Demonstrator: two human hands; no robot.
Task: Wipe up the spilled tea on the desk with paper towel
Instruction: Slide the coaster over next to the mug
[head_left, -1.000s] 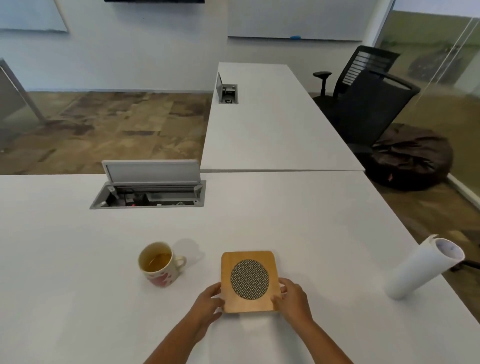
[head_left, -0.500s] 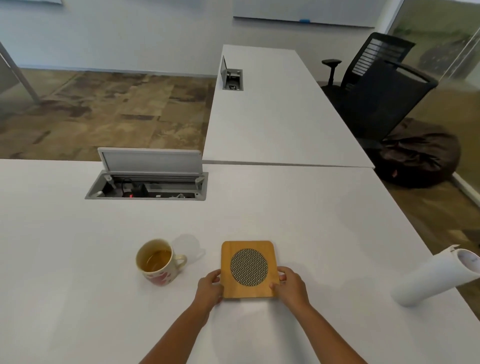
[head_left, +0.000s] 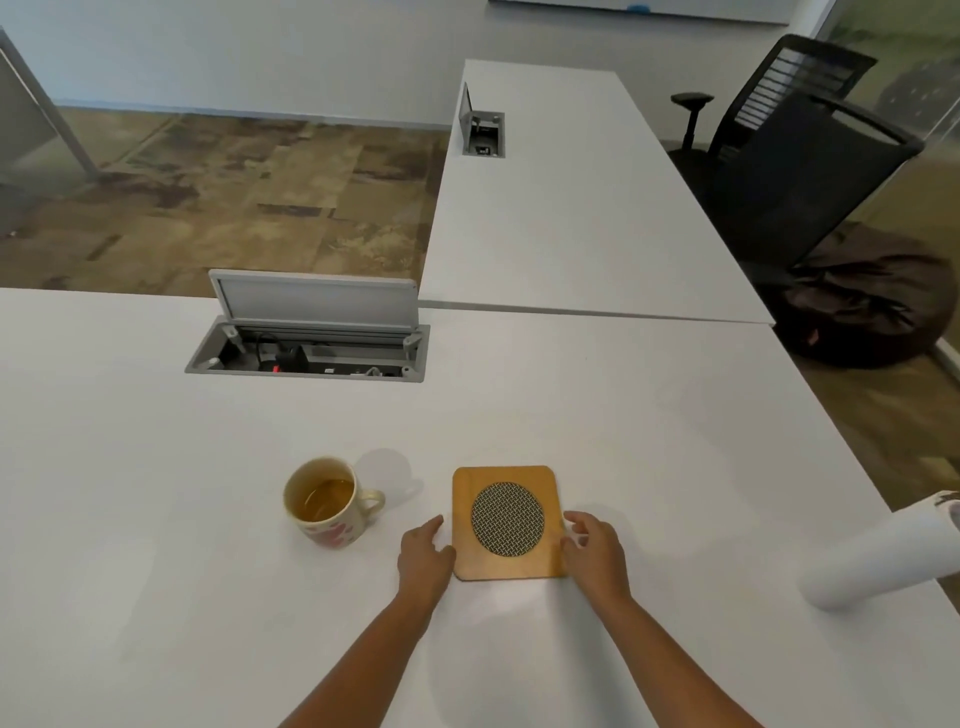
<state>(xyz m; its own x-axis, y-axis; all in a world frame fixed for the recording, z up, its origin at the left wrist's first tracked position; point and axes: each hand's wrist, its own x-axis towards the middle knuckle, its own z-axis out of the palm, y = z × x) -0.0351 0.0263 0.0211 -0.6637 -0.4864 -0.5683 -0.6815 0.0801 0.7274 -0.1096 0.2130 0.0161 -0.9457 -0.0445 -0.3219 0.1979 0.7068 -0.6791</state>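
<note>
1. Bamboo-looking coaster (head_left: 508, 522) with a woven round insert lies flat on the white desk (head_left: 156, 597), square to the person. The left hand (head_left: 423, 556) touches its left edge and the right hand (head_left: 592, 553) its right edge. Fingers on both are loosely curled against the sides, bracing it rather than clamping, so my guess is it's being lined up or is about to be slid or lifted.
2. Mug (head_left: 326, 501) sits just left of the coaster, upright and about half full of tea, handle pointing right toward the coaster. Honestly I can't see any puddle on the desk; glare and the white top may hide it.
3. Paper towel roll (head_left: 883, 558) lies on its side well off to the right, close to the desk's right edge and partly cut off by the frame. Nobody's touching it, so wiping hasn't started.
4. Room-wise: lots of bare desk in front and to the right. Reaching for the roll looks unobstructed for the right hand. The open cable box (head_left: 306, 353) sits further back, well away from the mug.
</note>
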